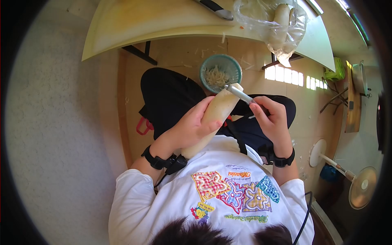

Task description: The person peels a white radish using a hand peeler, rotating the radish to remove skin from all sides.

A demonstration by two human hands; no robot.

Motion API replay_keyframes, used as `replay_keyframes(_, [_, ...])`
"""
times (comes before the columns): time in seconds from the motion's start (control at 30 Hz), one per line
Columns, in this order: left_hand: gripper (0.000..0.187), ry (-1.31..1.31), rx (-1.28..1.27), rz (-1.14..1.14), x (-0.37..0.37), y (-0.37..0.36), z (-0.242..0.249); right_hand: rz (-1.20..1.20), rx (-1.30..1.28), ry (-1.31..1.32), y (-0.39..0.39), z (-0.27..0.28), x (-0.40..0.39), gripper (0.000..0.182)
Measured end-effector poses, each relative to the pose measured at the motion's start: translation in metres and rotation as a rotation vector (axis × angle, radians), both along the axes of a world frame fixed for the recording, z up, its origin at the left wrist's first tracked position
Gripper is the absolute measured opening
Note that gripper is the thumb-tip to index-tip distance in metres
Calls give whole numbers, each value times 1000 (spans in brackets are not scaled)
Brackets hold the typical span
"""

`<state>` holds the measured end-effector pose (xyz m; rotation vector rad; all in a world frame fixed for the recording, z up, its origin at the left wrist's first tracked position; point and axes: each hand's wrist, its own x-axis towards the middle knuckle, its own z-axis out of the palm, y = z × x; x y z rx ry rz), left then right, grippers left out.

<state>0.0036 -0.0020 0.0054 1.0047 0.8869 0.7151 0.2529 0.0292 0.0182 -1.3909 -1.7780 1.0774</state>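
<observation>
A long pale white radish slants up and to the right, its lower end close to the white shirt. My left hand is wrapped round its middle. In my right hand is a grey peeler, whose head lies against the radish's upper end. Just beyond that end, a teal basket on the floor holds pale peelings.
A table spans the top, with a knife and a clear plastic bag of radishes on it. Peel scraps lie on the floor. A fan stands at the right, near a folded wooden table.
</observation>
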Motion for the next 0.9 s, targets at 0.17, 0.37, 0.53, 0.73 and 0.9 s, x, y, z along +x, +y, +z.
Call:
replay_keyframes(0.17, [63, 27, 33, 2, -1, 1, -1, 11, -8, -11, 1, -3, 2, 16])
replay_keyframes(0.37, [64, 23, 94, -35, -4, -1, 6, -101, -24, -40, 11, -15, 18, 17])
replay_keyframes(0.53, [64, 26, 82, -21, -5, 2, 8, -226, -355, 465, 9, -20, 28, 17])
replay_keyframes(0.73, [64, -1, 81, -36, 3, 1, -4, -113, -155, 233, -1, 3, -1, 54])
replay_keyframes(0.9, [64, -14, 15, -38, 6, 0, -4, -25, -42, 93, 0, 23, -34, 75])
